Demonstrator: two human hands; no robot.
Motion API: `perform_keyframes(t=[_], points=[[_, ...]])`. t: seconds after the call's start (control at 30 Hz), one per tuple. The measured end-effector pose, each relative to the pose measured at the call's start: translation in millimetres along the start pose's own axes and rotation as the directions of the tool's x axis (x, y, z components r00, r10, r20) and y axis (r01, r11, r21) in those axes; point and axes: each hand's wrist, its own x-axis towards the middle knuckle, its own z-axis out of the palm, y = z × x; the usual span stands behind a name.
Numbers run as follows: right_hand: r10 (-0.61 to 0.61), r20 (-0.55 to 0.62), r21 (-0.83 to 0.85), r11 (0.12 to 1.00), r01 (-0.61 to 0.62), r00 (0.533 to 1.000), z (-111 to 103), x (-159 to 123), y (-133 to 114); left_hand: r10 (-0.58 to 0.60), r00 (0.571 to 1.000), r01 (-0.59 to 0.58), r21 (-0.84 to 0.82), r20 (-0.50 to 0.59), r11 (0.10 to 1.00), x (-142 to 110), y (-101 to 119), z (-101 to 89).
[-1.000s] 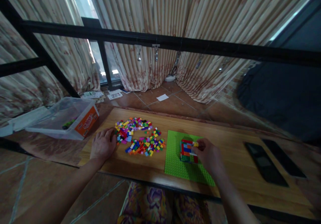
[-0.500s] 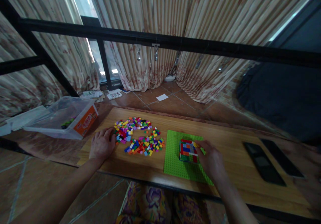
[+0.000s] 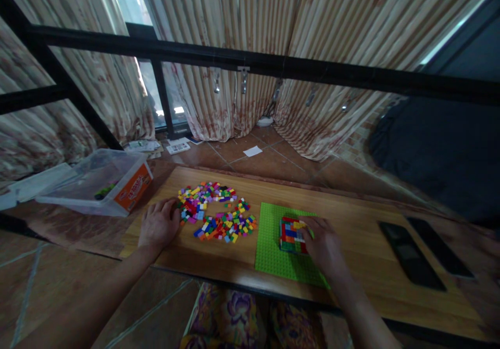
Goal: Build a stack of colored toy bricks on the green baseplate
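Block [image 3: 289, 236] of red, blue, white, orange and green plastic bricks, low and rectangular, stood on a flat bright-green studded baseplate [image 3: 269, 258], which lay on a long light-brown wooden table [image 3: 226, 260]. The right hand [image 3: 322, 244] reached over the block's far right corner, fingertips drawn together at a small yellow plastic brick [image 3: 298, 224] — whether pinching it or only pressing, I could not tell. The left hand [image 3: 158, 223] rested palm down on the table, fingers loosely bent, just beside a loose spread of many-coloured plastic bricks [image 3: 226, 228] — whether it held anything was hidden. Farther left stood a clear plastic box [image 3: 99, 174] with an orange label; near the table's right end lay two flat black rectangular objects [image 3: 412, 256].
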Motion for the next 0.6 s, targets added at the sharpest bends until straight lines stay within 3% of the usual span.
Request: perform_keyframes(t=[0.13, 0.27, 0.6], points=[[0.188, -0.081, 0.065, 0.981, -0.184, 0.979, -4.8, -2.3, 3.5, -0.009, 1.0, 0.009, -0.003, 0.002, 1.0, -0.3, 0.2, 0.2], [0.393, -0.047, 0.193, 0.906, -0.378, 0.918, -4.2, 2.6, 7.7, -0.008, 1.0, 0.008, -0.004, 0.003, 1.0, -0.1, -0.3, 0.9], [0.474, 0.226, 0.427, 0.737, -0.524, 0.851, 21.4, 6.3, 15.2, -0.015, 1.0, 0.015, 0.006, 0.009, 1.0, -0.5, 2.1, -3.0]])
